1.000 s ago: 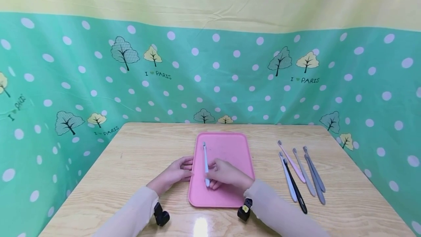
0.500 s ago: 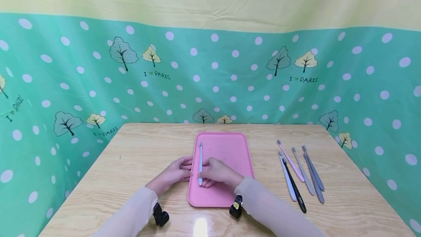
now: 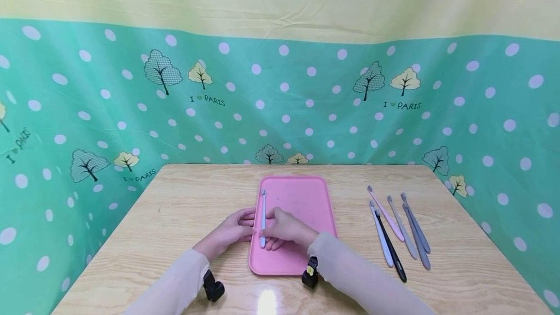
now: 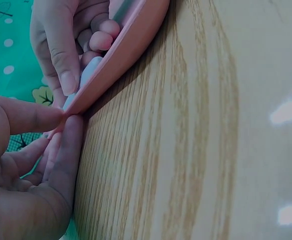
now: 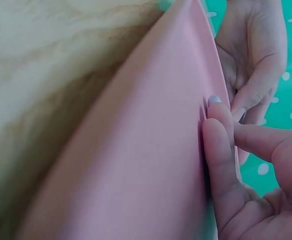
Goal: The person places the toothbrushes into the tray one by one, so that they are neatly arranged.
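A light blue toothbrush (image 3: 264, 210) lies lengthwise along the left side of the pink tray (image 3: 302, 198), inside the rim. My right hand (image 3: 288, 227) pinches its handle between thumb and fingers, low over the tray. In the left wrist view the pale handle end (image 4: 92, 70) shows beside those fingers. My left hand (image 3: 232, 232) is at the tray's left edge, pinching the rim between thumb and finger, as the left wrist view shows. Fingers hide most of the toothbrush in the right wrist view, apart from a small bluish tip (image 5: 214, 100).
To the right of the tray, several toothbrushes lie on the wooden table (image 3: 197, 183): a pink one (image 3: 387, 215), a black one (image 3: 391, 247), a light blue one (image 3: 382, 235) and grey-blue ones (image 3: 417, 232). A dotted green curtain (image 3: 306, 91) hangs behind the table.
My right hand has moved left across the tray with the light blue toothbrush, bringing it close to the left rim and straighter along it. My left hand has stayed at the tray's edge.
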The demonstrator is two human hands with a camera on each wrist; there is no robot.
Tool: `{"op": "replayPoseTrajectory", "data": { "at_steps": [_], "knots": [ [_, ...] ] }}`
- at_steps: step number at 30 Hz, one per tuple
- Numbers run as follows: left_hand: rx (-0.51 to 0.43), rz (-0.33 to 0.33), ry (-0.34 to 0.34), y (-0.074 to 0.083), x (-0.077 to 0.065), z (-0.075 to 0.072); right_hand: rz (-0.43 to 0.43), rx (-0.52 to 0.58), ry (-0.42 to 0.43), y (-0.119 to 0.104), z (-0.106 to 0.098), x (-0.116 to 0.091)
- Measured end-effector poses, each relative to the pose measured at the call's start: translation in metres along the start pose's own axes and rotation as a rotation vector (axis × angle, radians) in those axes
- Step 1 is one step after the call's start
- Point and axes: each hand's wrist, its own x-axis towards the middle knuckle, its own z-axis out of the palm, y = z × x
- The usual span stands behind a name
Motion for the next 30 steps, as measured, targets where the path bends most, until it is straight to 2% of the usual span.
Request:
{"op": "replayPoseTrajectory", "data": {
  "at_steps": [13,26,30],
  "knots": [
    [0.0,-0.015,0.013,0.0006,0.0001,0.0015,0.032,-0.034,-0.025,-0.0029,-0.0022,0.0033],
    [-0.019,0.014,-0.019,-0.0001,0.0008,-0.0011,0.029,-0.013,-0.041,-0.0039,-0.0032,0.0028],
    [-0.006,-0.007,0.0,0.0021,-0.0007,0.0003,0.026,-0.029,-0.05,-0.0041,-0.0047,0.0009]
  ]
}}
